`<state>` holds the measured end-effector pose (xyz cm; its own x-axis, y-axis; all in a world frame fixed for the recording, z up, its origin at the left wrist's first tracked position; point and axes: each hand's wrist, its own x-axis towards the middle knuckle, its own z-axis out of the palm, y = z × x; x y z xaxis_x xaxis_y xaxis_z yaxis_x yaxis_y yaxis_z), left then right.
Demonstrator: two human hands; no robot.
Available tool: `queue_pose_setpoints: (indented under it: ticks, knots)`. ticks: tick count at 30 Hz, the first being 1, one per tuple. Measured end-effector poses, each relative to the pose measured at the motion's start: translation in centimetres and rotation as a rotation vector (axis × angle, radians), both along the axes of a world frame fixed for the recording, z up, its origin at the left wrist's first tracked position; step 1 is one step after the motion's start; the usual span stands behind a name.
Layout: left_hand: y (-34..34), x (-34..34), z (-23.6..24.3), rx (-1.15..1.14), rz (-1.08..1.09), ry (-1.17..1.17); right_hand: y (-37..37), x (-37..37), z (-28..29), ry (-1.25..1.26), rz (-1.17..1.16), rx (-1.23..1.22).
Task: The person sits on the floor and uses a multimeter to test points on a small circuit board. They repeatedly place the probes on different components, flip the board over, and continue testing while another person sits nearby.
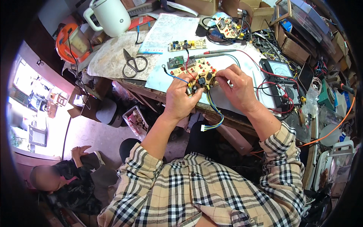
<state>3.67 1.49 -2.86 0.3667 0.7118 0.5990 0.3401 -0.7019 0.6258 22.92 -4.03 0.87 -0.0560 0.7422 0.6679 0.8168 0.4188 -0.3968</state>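
Note:
My left hand (180, 97) is closed on the near left corner of a cream circuit board (199, 69) held over the table's front edge. My right hand (241, 87) pinches the board's right edge between thumb and fingers; the fingertips partly hide what they grip. Red buttons, a small digit display (190, 60) and black components stand on the board. Thin blue and yellow wires hang from it, ending in a white plug (207, 128). A blue wire with a ring terminal (164, 66) sticks out past my left hand. Two test probes (217, 52) lie just behind the board.
Black-handled scissors (133, 67) lie left on the worktable (109, 56). Behind are a circuit board strip (188, 45), printed sheets (166, 28) and a white kettle (110, 17). An analog multimeter (281, 70) with tangled leads lies right. Someone (72, 181) sits at lower left.

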Motion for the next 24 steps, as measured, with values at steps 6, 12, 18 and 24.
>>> queue_pose_setpoints:
  ticks: [6, 12, 18, 24]
  knots:
    - [0.01, 0.02, -0.22, -0.018, 0.016, -0.027, -0.05, 0.1, 0.09, 0.038, -0.054, 0.008]
    - [0.1, 0.05, -0.3, 0.017, 0.018, -0.011, -0.09, 0.15, 0.29, 0.08, -0.073, -0.021]
    - [-0.09, -0.04, -0.07, -0.011, 0.016, -0.016, -0.32, 0.05, 0.32, 0.059, -0.066, -0.071]
    - [-0.13, -0.05, 0.03, -0.037, 0.018, -0.018, -0.16, -0.08, 0.14, 0.055, -0.064, -0.047]
